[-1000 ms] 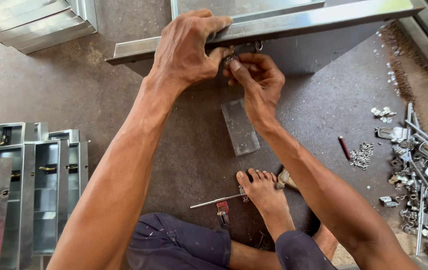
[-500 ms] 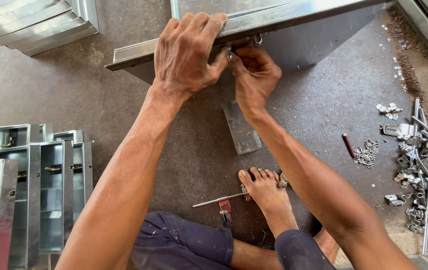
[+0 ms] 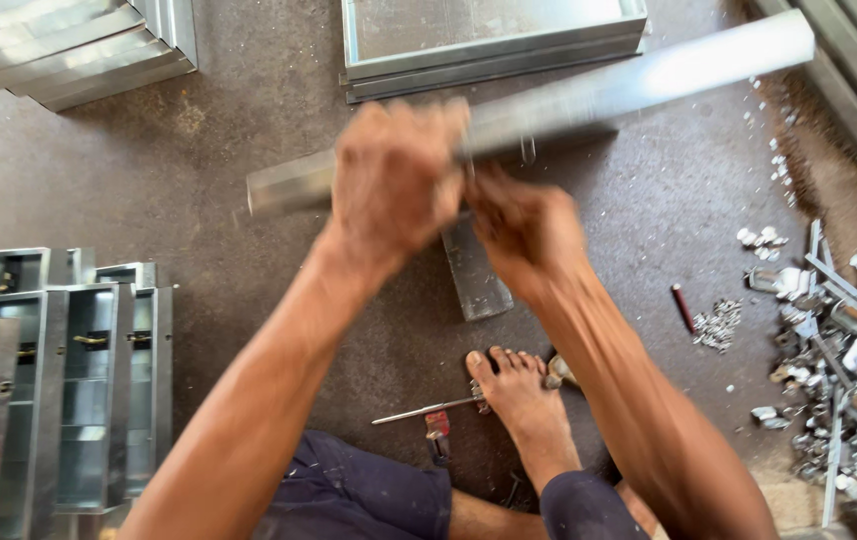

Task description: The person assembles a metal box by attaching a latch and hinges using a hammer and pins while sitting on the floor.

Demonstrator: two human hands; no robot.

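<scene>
**Bright daylight, blurred hands**

The scene is brightly and evenly lit by daylight. Glare whitens the far end of the bar (image 3: 639, 75), where its surface washes out to near white, and paler sheen lies on the sheets (image 3: 59, 45) at top left. Shadows are soft and short: a dark patch sits under the arms around the foot (image 3: 514, 395). Motion blur smears the left hand (image 3: 394, 185), the right hand (image 3: 524, 225) and the bar they grip, so fingers and edges are indistinct. The floor (image 3: 249, 280), the boxes (image 3: 59, 380) and the scrap (image 3: 839, 340) stay fairly sharp. Lines bow slightly toward the frame edges.
</scene>
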